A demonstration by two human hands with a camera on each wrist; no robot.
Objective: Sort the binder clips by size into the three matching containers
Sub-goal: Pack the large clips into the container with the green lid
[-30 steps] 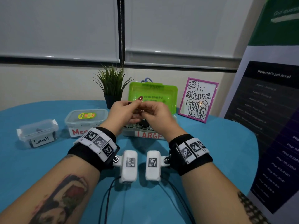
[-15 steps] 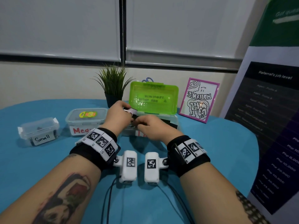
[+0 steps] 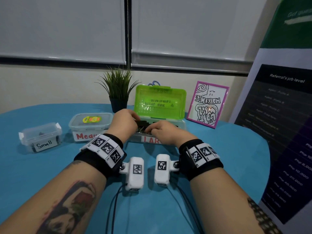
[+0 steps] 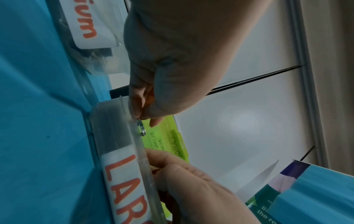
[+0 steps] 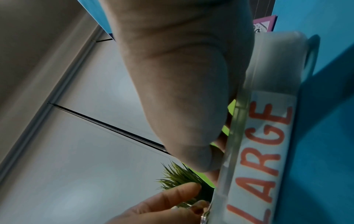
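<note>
In the middle of the head view, the large box (image 3: 183, 123) with its green lid (image 3: 160, 101) up is sitting open. Both hands are reaching in. The left hand (image 3: 125, 123) is pinching a binder clip (image 4: 141, 128). The right hand (image 3: 166, 132) is curling over clips, maybe holding one; I cannot tell.

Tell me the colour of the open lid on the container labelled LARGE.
Translucent lime green lid, clearest in the head view.

A blue-covered table (image 3: 50, 166) holds three containers labelled Small (image 3: 40, 136), Medium (image 3: 89, 126) and Large (image 3: 183, 125). A potted plant (image 3: 118, 92) and framed drawing (image 3: 208, 104) stand behind
</note>
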